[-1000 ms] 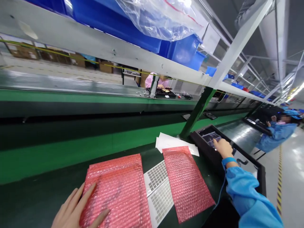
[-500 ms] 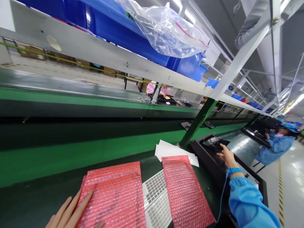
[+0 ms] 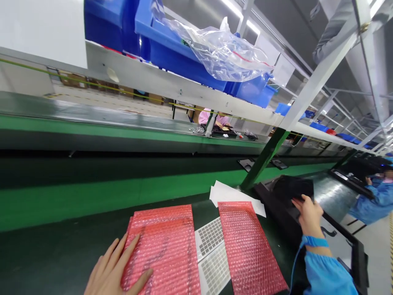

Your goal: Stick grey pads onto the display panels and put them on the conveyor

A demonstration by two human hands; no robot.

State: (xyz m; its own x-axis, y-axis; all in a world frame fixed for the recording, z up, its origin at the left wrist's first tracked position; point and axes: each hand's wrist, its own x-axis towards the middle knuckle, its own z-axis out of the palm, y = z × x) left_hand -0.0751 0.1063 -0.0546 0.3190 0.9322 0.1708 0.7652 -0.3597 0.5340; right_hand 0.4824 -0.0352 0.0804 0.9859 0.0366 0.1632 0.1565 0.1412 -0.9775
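Note:
My left hand [image 3: 115,266] lies with fingers spread on a small stack of red bubble-wrap bags [image 3: 166,246] at the lower middle. At the right, my right hand [image 3: 310,217] pinches the edge of a thin black piece [image 3: 291,189], blurred and lifted at one side; its kind cannot be made out. Beneath it is a black tray [image 3: 357,246] with raised rims, holding a grey panel partly hidden by my arm. A blue wrist strap [image 3: 316,241] circles my right wrist. Another red bubble-wrap bag [image 3: 250,241] lies between my hands.
Label sheets [image 3: 211,237] with small grey squares sit between the red bags. White papers [image 3: 235,196] lie behind, beside a green post [image 3: 265,157]. Blue bins [image 3: 184,49] and a clear plastic bag [image 3: 227,53] occupy the shelf above. A co-worker in blue [image 3: 376,203] sits far right.
My right hand has closed on the black piece and raised it from the tray. My left hand stays on the red bags. The view has turned slightly left.

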